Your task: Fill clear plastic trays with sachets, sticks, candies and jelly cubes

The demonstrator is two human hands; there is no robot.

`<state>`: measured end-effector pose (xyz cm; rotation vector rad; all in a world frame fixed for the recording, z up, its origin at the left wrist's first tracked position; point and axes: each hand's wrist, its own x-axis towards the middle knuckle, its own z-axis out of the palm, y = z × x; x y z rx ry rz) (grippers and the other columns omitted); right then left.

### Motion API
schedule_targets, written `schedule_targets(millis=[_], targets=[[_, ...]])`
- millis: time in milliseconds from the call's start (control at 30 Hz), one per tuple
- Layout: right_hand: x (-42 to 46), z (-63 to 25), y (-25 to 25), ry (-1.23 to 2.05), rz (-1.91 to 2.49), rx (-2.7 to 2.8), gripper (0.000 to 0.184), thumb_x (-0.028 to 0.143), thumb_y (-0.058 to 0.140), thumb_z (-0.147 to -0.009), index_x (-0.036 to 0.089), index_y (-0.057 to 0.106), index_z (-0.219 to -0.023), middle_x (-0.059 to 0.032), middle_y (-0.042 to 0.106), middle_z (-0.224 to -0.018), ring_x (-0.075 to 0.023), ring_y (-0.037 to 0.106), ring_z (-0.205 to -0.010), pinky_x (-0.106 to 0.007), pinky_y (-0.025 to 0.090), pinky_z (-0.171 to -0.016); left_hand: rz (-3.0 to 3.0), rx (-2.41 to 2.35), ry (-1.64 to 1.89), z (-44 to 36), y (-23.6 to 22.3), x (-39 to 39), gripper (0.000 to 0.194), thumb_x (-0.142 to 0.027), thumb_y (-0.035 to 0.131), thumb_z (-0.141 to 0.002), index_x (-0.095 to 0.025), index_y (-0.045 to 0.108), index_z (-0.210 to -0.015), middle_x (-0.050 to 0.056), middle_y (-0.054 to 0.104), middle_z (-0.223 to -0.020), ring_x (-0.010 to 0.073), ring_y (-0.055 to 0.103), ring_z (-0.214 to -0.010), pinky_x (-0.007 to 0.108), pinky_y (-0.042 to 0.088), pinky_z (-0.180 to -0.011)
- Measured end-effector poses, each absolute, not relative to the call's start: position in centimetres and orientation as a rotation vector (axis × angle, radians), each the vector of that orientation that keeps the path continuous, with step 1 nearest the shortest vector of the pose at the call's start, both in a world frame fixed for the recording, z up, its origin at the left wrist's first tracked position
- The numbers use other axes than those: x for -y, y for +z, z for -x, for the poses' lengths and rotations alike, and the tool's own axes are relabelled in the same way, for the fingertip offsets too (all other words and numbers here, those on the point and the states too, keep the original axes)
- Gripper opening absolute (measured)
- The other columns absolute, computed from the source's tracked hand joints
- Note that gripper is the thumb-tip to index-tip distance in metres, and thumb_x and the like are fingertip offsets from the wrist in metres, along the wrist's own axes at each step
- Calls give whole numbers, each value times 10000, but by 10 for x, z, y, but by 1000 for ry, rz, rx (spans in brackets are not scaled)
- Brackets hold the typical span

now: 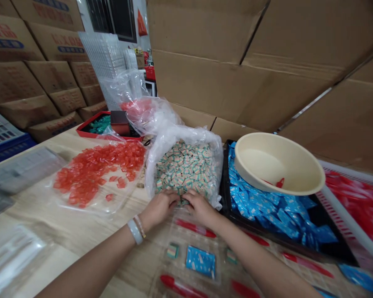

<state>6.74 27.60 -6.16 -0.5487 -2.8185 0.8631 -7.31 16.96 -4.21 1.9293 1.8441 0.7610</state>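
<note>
My left hand (pixel 160 207) and my right hand (pixel 200 208) rest side by side at the front lip of a clear plastic bag of small striped candies (pixel 186 169). Their curled fingers touch the candies, and whatever they hold is hidden. Below my wrists lies a clear plastic compartment tray (pixel 189 260) containing red spoons, a striped candy and a blue square. To the left sit translucent red candies on clear plastic (pixel 99 171). To the right, blue sachets (pixel 267 211) fill a black tray (pixel 326 236), with a cream plastic bowl (pixel 276 163) tilted on them.
A red tray of green candies (pixel 96 124) stands behind the red candies, with cardboard cartons (pixel 40 82) stacked beyond it. Large cardboard flaps (pixel 236 62) rise behind the bowl. A white crate of red items (pixel 354 203) sits at the right.
</note>
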Motion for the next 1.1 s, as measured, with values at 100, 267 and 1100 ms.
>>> schedule_targets(millis=[100,267,1100], targets=[[-278,-67,-65,911,575,2795,250,41,513,-689,186,597,-873,-31,513,-859,-157,488,-846,-262,378,-760,-1903,-1844,774,72,-43,-170,201,-166,429,-805,-186,603,-901,52,609,-909,170,533,-866,282,393,-788],[-277,-64,-66,895,594,2790,186,62,531,-699,177,616,-818,-27,514,-813,-157,482,-830,-262,383,-746,-1828,-1874,841,70,-46,-168,298,-159,437,-798,-201,526,-1079,62,597,-1010,177,527,-913,297,394,-810],[-248,-77,-67,864,614,2626,223,92,513,-735,206,626,-890,-76,530,-1146,-188,479,-1047,-351,356,-900,-1789,-1952,886,66,-55,-165,250,-146,436,-796,-198,561,-1005,59,601,-991,173,526,-906,294,394,-811]])
